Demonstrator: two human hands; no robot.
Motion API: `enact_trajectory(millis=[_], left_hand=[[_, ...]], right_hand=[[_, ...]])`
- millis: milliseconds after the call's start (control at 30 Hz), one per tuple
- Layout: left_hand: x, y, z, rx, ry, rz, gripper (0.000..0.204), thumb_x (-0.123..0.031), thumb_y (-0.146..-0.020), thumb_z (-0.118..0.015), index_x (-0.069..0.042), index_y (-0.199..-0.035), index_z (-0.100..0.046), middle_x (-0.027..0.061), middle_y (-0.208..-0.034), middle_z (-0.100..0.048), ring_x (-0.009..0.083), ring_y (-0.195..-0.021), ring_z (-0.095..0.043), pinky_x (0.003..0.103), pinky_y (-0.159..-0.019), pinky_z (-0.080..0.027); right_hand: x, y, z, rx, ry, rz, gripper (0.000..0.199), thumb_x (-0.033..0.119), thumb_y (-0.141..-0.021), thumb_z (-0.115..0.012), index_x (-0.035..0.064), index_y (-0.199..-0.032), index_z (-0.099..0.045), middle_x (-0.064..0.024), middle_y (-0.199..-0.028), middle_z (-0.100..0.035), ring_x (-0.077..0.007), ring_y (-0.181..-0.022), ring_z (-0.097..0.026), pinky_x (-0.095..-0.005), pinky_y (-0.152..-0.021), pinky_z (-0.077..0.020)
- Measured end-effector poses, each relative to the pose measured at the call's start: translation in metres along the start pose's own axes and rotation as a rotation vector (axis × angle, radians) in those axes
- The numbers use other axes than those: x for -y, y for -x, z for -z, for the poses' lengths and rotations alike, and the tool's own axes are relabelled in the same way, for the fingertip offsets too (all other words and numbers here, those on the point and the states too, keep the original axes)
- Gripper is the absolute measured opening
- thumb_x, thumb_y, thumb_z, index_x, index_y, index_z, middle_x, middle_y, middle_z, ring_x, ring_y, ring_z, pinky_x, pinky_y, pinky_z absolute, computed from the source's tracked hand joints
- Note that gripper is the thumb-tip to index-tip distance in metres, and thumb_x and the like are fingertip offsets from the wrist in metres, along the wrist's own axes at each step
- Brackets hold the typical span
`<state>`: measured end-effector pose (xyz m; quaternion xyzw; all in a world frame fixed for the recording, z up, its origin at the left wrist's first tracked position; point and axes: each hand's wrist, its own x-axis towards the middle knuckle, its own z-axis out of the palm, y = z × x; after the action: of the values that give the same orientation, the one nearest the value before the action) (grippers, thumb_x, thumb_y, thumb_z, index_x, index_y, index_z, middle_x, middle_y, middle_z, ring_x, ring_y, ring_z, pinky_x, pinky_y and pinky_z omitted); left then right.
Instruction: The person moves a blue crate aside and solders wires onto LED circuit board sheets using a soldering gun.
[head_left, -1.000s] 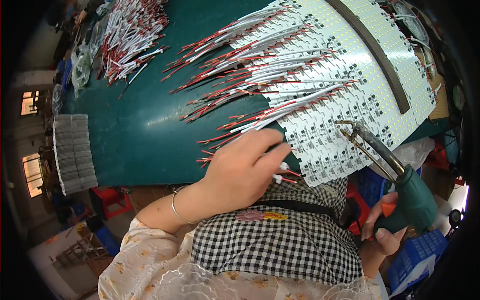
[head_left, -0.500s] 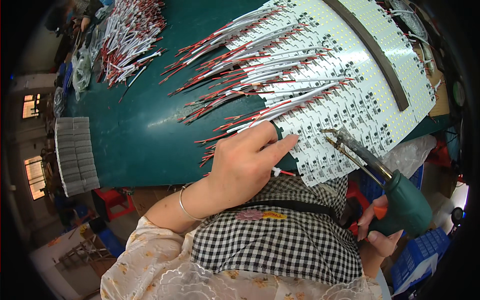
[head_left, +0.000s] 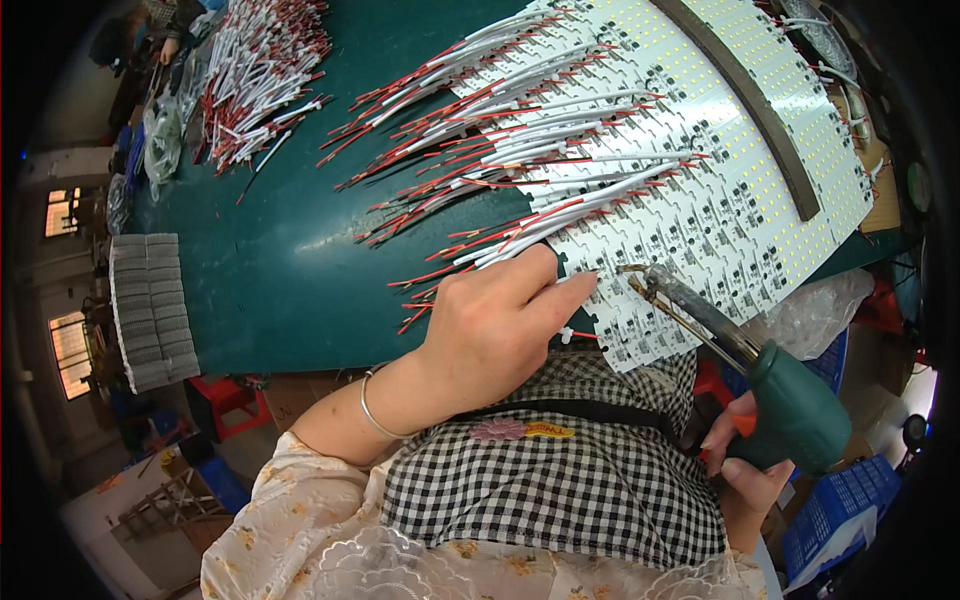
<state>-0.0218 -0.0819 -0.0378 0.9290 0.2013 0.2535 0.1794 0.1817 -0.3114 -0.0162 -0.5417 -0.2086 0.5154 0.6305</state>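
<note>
Your left hand [head_left: 495, 325] lies flat-ish over the near edge of the white circuit-board sheet [head_left: 720, 190], fingers curled loosely together and pressing down on the red and white wires [head_left: 520, 160] that fan out from the boards toward your left; the forefinger stretches out along the sheet's edge, its tip just beside the soldering tip. Whether the fingers pinch one wire underneath cannot be told, since the hand hides them. Your right hand [head_left: 745, 465] is closed around the green handle of the soldering iron [head_left: 770, 385], fingers wrapped under it near an orange trigger, low at the right above your lap. The iron slants up and to the left, and its metal tip rests on or just over the near edge of the sheet. The sheet is spread across the right half of the dark green table [head_left: 270, 260], with a dark curved strip [head_left: 750, 100] lying over it. A loose heap of cut wires [head_left: 260, 75] sits well apart at the far left of the table, and a stack of grey ribbed pieces [head_left: 150, 310] lies at the left edge. A checked apron [head_left: 560, 500] covers your lap, and a thin bracelet [head_left: 372, 410] circles your left wrist.
</note>
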Motion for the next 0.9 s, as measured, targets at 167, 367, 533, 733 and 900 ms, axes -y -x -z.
enact_trajectory(millis=[167, 367, 533, 733, 900], left_hand=[[0.001, -0.001, 0.001, 0.027, 0.031, 0.007, 0.029, 0.002, -0.062, -0.059, -0.003, -0.09, -0.062, 0.0052, -0.067, -0.045, 0.0191, -0.053, -0.052, 0.031, -0.044, -0.042], [0.001, -0.002, 0.0, 0.023, 0.06, 0.014, 0.029, 0.003, -0.061, -0.058, -0.003, -0.089, -0.063, 0.0055, -0.067, -0.046, 0.0197, -0.054, -0.052, 0.032, -0.044, -0.042], [-0.002, -0.002, 0.003, 0.058, 0.049, 0.036, 0.03, 0.004, -0.061, -0.059, -0.003, -0.09, -0.063, 0.0056, -0.067, -0.046, 0.0199, -0.054, -0.052, 0.032, -0.043, -0.042], [-0.002, -0.002, 0.003, 0.066, 0.053, 0.045, 0.031, 0.004, -0.061, -0.058, -0.003, -0.091, -0.062, 0.0061, -0.069, -0.046, 0.0204, -0.054, -0.053, 0.032, -0.044, -0.043], [-0.003, -0.002, 0.004, 0.076, 0.051, 0.043, 0.031, 0.004, -0.061, -0.058, -0.003, -0.091, -0.062, 0.0064, -0.069, -0.046, 0.0206, -0.054, -0.053, 0.032, -0.045, -0.043]], right_hand=[[-0.004, -0.005, -0.007, 0.015, 0.057, 0.007, 0.051, -0.002, -0.063, -0.062, -0.0102, -0.112, -0.05, -0.0239, -0.097, -0.057, -0.0248, -0.067, -0.059, -0.0281, -0.052, -0.0446], [-0.004, -0.015, -0.012, 0.098, 0.096, 0.031, 0.047, -0.003, -0.063, -0.06, -0.0074, -0.109, -0.053, -0.0197, -0.085, -0.059, -0.023, -0.066, -0.058, -0.0289, -0.055, -0.0453], [0.001, -0.011, -0.016, -0.013, 0.217, -0.067, 0.048, -0.001, -0.064, -0.059, -0.0066, -0.111, -0.052, -0.0173, -0.078, -0.059, -0.0202, -0.065, -0.057, -0.03, -0.057, -0.0457], [-0.006, -0.012, -0.006, 0.091, 0.194, 0.138, 0.053, 0.001, -0.064, -0.064, -0.0105, -0.113, -0.048, -0.0198, -0.087, -0.059, -0.0224, -0.063, -0.058, -0.028, -0.051, -0.0466], [-0.004, -0.006, 0.001, -0.048, 0.052, 0.089, 0.06, 0.004, -0.063, -0.069, -0.017, -0.113, -0.044, -0.0241, -0.102, -0.055, -0.0231, -0.061, -0.058, -0.025, -0.04, -0.0447]])
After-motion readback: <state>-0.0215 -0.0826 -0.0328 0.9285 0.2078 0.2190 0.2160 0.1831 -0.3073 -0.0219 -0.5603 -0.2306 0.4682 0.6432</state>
